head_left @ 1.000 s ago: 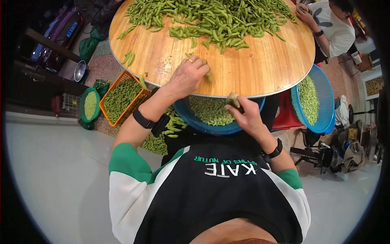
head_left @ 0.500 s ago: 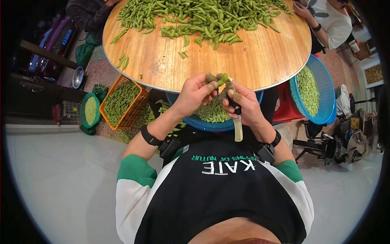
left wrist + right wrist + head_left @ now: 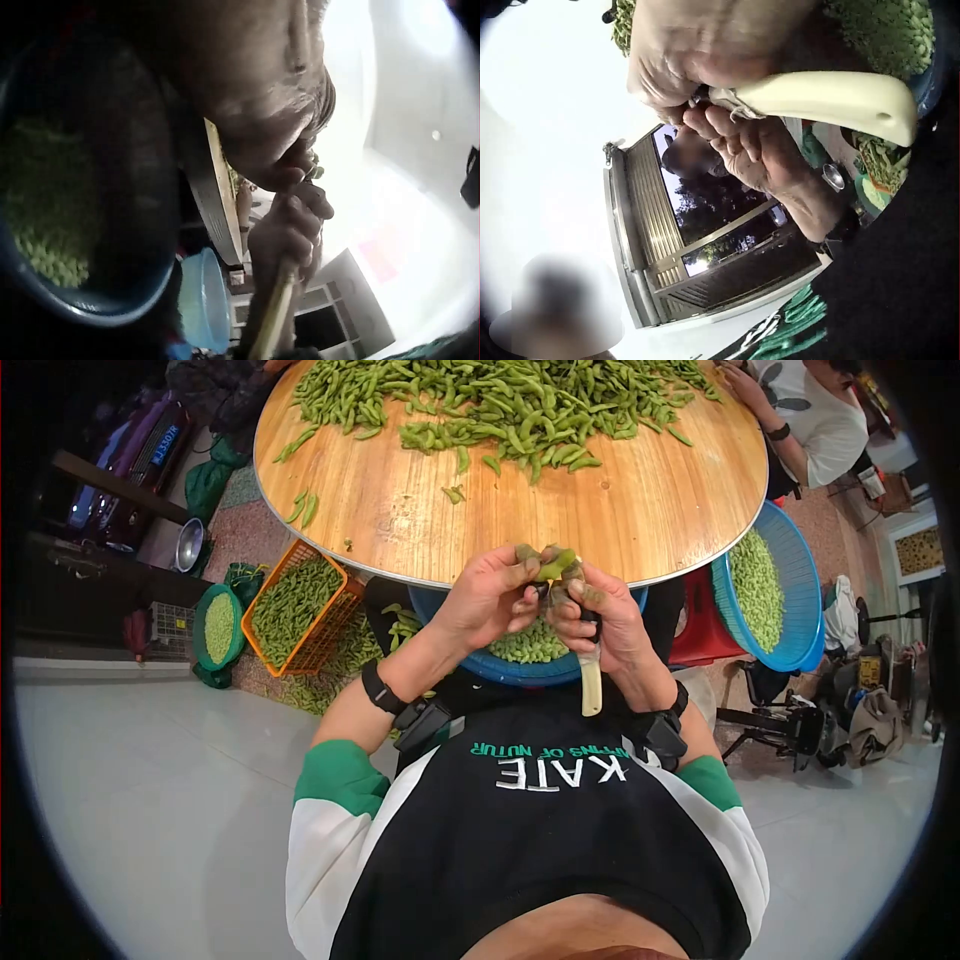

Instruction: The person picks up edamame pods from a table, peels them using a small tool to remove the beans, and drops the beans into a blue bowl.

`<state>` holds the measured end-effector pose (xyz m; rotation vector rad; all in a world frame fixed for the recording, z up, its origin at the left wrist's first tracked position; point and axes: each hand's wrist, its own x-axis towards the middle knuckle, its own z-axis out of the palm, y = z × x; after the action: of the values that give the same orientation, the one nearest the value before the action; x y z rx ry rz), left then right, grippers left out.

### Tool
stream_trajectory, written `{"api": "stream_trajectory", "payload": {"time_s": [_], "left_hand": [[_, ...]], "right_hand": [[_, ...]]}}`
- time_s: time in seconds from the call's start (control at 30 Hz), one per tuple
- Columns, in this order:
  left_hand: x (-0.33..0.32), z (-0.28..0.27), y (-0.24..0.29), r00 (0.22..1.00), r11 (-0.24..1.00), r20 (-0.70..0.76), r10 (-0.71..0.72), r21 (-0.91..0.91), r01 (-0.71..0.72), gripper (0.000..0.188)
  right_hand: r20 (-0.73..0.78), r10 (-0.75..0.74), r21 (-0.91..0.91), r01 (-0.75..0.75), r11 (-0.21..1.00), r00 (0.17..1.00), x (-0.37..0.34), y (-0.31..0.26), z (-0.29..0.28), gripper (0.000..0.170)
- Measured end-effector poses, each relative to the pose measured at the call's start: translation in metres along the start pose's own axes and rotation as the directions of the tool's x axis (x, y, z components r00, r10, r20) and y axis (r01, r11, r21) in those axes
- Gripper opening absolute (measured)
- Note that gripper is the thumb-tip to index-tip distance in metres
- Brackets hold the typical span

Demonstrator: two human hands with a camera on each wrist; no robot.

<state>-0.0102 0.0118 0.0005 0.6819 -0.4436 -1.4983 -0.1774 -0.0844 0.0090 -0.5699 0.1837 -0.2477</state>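
At the table's near edge, my left hand [image 3: 485, 600] pinches a green bean pod [image 3: 558, 565] between thumb and fingers. Facing it, my right hand [image 3: 612, 622] grips a knife, its cream handle [image 3: 592, 688] pointing back toward my body. The thumb of that hand lies against the pod's right end. Fingers largely hide the blade. In the right wrist view, the knife handle [image 3: 832, 101] sticks out of the curled hand, with the left fingers close by. Below both hands stands a blue basin [image 3: 525, 673] of shelled green beans [image 3: 530, 644].
A heap of pods [image 3: 530, 415] covers the far part of the round wooden table [image 3: 400, 525]. An orange crate [image 3: 290, 660] of pods and a green basin [image 3: 237, 645] stand left. Another blue basin [image 3: 805, 575] of beans is at right. Another person [image 3: 825, 430] sits far right.
My left hand has come back from the tabletop to the right hand, bringing a pod. The right hand has turned, exposing the knife handle. Over the last half second, both hands shifted only slightly.
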Motion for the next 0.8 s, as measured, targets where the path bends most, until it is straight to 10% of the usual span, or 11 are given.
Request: {"api": "stream_trajectory", "payload": {"time_s": [0.17,0.2,0.23,0.27,0.33,0.37,0.5,0.57,0.6,0.67,0.8], "left_hand": [[-0.001,0.002,-0.001,0.99,0.99,-0.045,-0.132,-0.061,0.129,0.013],[0.0,0.001,-0.004,0.969,0.82,-0.008,0.247,0.535,-0.205,0.013],[0.0,0.001,-0.006,0.83,0.238,0.241,0.503,0.884,-0.402,0.013],[0.001,-0.001,-0.006,0.83,0.238,0.241,0.503,0.884,-0.402,0.013],[-0.004,0.004,0.0,0.687,-0.292,0.521,0.507,0.853,-0.432,0.013],[-0.007,0.008,0.002,0.701,-0.34,0.528,0.479,0.848,-0.407,0.01],[-0.009,0.01,0.002,0.702,-0.268,0.506,0.502,0.862,-0.43,0.007],[-0.005,0.012,-0.007,0.773,0.248,0.178,0.609,0.883,-0.399,0.008],[-0.005,0.013,-0.006,0.771,0.246,0.181,0.61,0.882,-0.401,0.008],[-0.006,0.016,-0.005,0.917,0.827,-0.247,0.314,0.545,-0.137,0.014],[-0.003,0.018,-0.009,0.916,0.812,-0.236,0.323,0.566,-0.14,0.018]], "right_hand": [[-0.013,0.042,0.135,-0.04,0.99,0.999,0.002,0.002,-0.01,0.028],[-0.049,0.059,0.185,-0.049,0.981,0.997,0.002,0.003,-0.011,0.03],[-0.049,0.056,0.185,-0.046,0.982,0.997,0.002,0.003,-0.011,0.03],[-0.048,0.054,0.178,-0.045,0.983,0.997,0.002,0.003,-0.01,0.031],[-0.047,0.061,0.175,-0.052,0.983,0.997,0.001,0.006,-0.009,0.032],[-0.037,0.069,0.201,-0.061,0.978,0.997,0.001,0.007,-0.008,0.034],[-0.042,0.062,0.21,-0.052,0.976,0.997,0.001,0.01,-0.004,0.037],[-0.045,0.029,0.183,-0.02,0.983,0.999,0.002,0.012,-0.002,0.037],[-0.046,-0.006,0.155,0.013,0.988,0.999,0.003,0.011,-0.001,0.037],[-0.056,-0.022,0.118,0.029,0.993,0.998,0.003,0.01,-0.001,0.035],[-0.18,-0.115,-0.203,0.077,0.976,0.977,0.001,0.007,0.003,0.032]]}}
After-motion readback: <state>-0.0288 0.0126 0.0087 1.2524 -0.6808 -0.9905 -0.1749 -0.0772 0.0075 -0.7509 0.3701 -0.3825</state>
